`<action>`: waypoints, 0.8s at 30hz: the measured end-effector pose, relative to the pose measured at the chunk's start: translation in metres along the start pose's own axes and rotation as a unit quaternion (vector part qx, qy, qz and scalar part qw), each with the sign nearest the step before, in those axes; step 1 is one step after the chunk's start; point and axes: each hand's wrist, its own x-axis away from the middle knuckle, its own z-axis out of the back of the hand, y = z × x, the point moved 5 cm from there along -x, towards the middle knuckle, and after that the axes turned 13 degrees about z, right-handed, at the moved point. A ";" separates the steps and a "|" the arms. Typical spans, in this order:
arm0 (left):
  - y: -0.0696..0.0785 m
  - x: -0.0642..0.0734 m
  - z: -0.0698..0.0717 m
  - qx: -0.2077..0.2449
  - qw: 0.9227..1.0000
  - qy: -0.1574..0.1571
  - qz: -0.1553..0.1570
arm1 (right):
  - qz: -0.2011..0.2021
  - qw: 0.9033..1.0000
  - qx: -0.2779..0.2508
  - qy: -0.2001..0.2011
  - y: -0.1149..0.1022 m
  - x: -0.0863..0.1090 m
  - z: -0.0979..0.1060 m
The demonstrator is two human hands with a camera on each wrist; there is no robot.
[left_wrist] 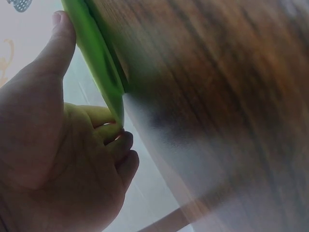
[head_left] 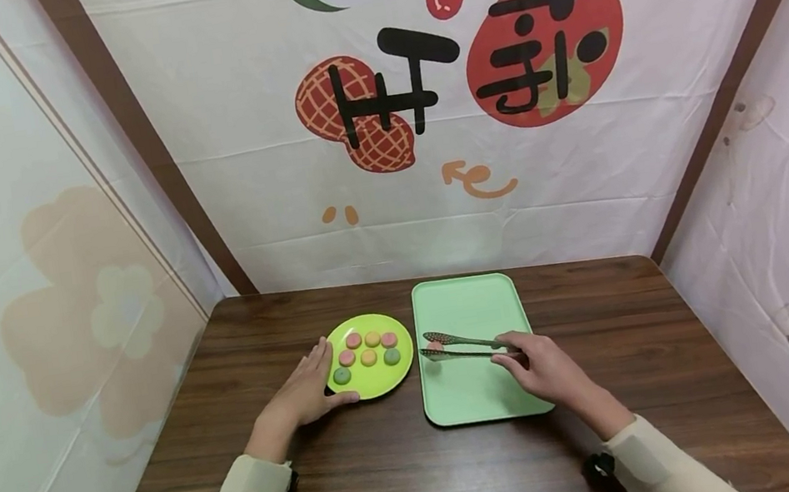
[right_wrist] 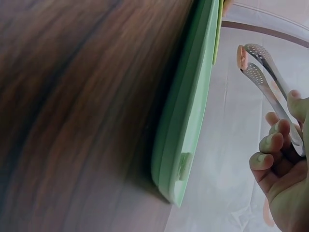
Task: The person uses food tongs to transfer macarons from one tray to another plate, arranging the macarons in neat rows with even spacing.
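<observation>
My right hand [head_left: 550, 369] grips a pair of metal tongs [head_left: 464, 340] with perforated ends, over the left part of a pale green tray [head_left: 479, 392]. A pinkish macaron [right_wrist: 242, 57] sits at the tong tips, above the tray surface in the right wrist view. My left hand [head_left: 304, 391] rests against the left rim of a yellow-green round plate [head_left: 385, 379], fingers extended along the edge and thumb at the near rim. Several pink, yellow and green macarons [head_left: 368, 357] lie spread on the plate.
The plate and tray stand side by side on a dark wood-grain table [head_left: 397, 481], with a narrow gap between them. A printed white curtain [head_left: 269, 213] rises behind the far edge, and similar sheets hang at both sides.
</observation>
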 end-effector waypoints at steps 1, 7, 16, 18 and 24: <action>0.000 0.000 0.000 0.000 1.000 0.000 0.001 | 0.000 1.000 0.000 0.000 0.000 -0.001 -0.001; 0.000 -0.001 0.001 -0.001 1.000 0.002 -0.002 | 0.007 1.000 0.002 0.002 -0.002 -0.009 -0.008; 0.002 0.000 0.002 -0.002 1.000 -0.005 0.003 | 0.015 1.000 -0.004 0.003 -0.006 -0.021 -0.019; 0.002 0.000 0.002 0.000 1.000 -0.003 0.002 | 0.019 1.000 -0.006 0.008 -0.007 -0.023 -0.021; 0.000 0.000 0.001 -0.004 1.000 -0.001 -0.001 | 0.029 0.999 -0.013 0.018 -0.012 -0.030 -0.028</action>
